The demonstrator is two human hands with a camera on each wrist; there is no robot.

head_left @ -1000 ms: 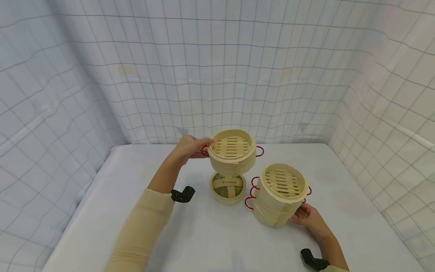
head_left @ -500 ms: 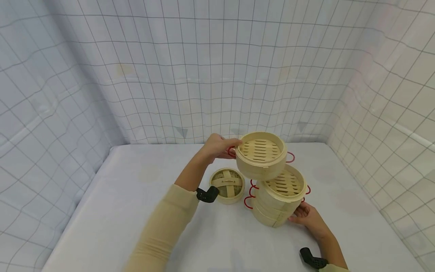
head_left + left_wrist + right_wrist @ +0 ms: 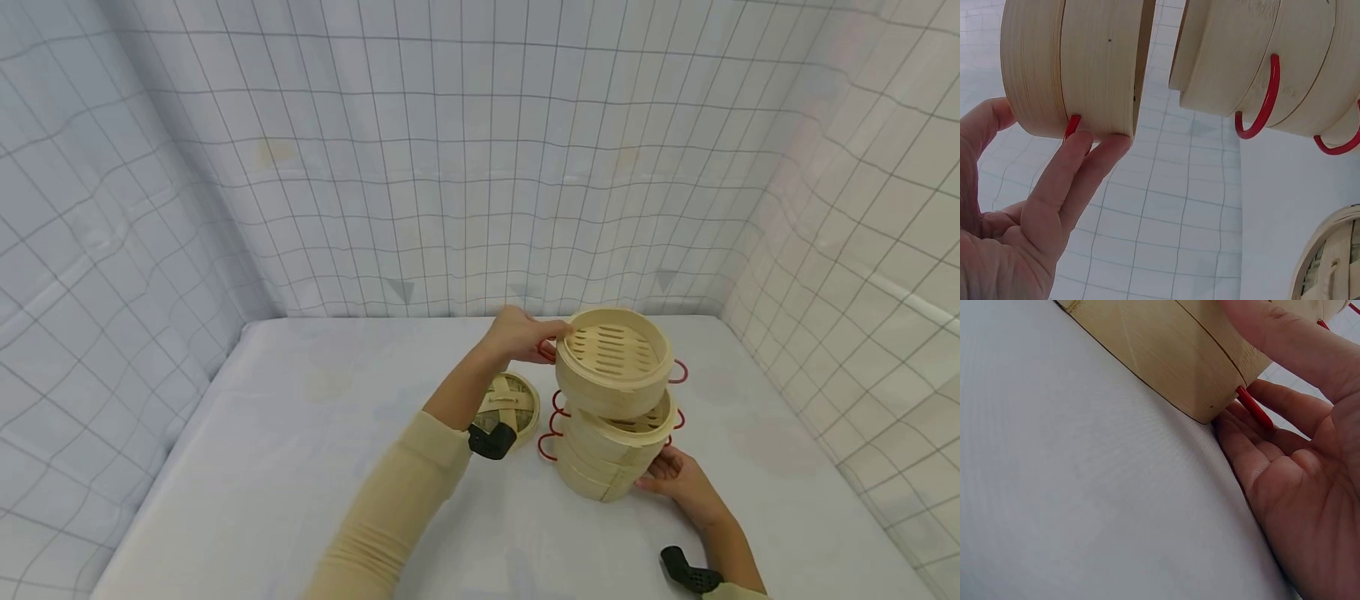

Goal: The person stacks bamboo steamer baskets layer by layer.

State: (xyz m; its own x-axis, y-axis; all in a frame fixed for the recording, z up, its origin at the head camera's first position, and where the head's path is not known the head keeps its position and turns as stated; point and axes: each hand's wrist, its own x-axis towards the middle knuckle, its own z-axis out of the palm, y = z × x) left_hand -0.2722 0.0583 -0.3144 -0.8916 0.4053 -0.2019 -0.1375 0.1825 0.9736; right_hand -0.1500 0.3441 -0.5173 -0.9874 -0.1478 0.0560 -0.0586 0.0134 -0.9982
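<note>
My left hand [image 3: 525, 335] grips a bamboo steamer basket [image 3: 606, 393] by its left side, thumb at the rim and fingers near a red handle [image 3: 1071, 127]. This slatted basket hangs above a stack of similar steamer baskets [image 3: 596, 471]. In the left wrist view a gap shows between the held basket and the stack [image 3: 1229, 62]. Low on the stack's right side, my right hand [image 3: 686, 487] holds the bottom basket [image 3: 1166, 356]. There, the thumb lies along its wall and the fingers are around a red handle [image 3: 1254, 408].
A round woven bamboo lid [image 3: 525, 404] lies left of the stack, partly hidden by my left forearm. White cloth covers the table [image 3: 262, 467]. Grid-patterned curtains [image 3: 450, 167] enclose the back and sides.
My left hand has carried the basket rightward from above the lid and lowered it to just over the stack. The right hand and the stack stay in place.
</note>
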